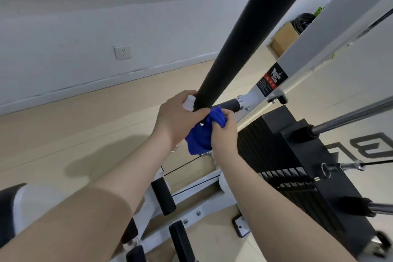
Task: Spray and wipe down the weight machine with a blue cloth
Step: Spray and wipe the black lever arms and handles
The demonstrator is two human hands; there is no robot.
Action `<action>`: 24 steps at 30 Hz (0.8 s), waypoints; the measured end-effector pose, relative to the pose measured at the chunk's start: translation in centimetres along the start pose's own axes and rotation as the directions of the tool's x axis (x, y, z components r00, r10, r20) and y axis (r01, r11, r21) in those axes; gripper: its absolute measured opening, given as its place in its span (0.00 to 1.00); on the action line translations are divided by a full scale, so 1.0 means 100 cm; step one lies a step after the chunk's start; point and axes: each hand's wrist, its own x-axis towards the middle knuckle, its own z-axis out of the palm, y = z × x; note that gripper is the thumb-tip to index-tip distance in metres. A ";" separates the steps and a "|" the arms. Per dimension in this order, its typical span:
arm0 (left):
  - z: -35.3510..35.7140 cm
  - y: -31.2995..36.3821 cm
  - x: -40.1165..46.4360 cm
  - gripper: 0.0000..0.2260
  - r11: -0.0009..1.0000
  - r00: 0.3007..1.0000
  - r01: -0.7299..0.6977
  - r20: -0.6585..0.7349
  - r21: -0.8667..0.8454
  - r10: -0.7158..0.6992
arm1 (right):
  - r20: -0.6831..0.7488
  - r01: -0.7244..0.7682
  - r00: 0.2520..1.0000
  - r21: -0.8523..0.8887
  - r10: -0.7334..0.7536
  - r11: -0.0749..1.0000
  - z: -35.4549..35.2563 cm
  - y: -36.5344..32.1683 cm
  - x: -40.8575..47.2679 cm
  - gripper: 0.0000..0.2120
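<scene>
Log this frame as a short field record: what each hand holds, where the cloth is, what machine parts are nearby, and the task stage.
left hand: grips a white spray bottle, only its top showing
right hand: pinches the blue cloth
cloth position: bunched between both hands, at the lower end of the black padded bar
nearby: black weight stack to the right; white frame with warning label
stage: cloth at the bar; whether it was sprayed cannot be told

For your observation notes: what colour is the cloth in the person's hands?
Bright blue cloth, seen best in the head view.
</scene>
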 end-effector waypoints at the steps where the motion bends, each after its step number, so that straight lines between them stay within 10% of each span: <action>1: 0.000 0.000 0.001 0.10 1.000 1.000 -0.015 0.003 0.027 0.015 | 0.070 0.044 0.997 -0.039 -0.041 0.998 0.000 0.001 -0.008 0.10; 9: -0.006 -0.002 0.007 0.08 0.996 1.000 0.018 0.011 0.088 -0.019 | -0.137 0.143 0.952 -0.591 -0.273 0.794 -0.046 -0.009 0.078 0.17; 14: -0.007 -0.005 0.011 0.09 0.998 0.999 0.026 0.020 0.055 -0.027 | -0.202 0.072 0.958 -0.514 -0.202 0.855 -0.037 -0.002 0.084 0.20; 19: -0.011 -0.002 0.013 0.11 0.996 0.997 0.025 0.065 0.083 -0.031 | 0.211 0.361 0.932 -0.552 -0.293 0.751 -0.007 0.006 0.039 0.15; 24: -0.010 -0.002 0.014 0.10 0.996 0.998 0.038 0.052 0.075 -0.042 | 0.619 0.703 0.693 -0.693 -0.369 0.159 -0.046 -0.011 0.078 0.16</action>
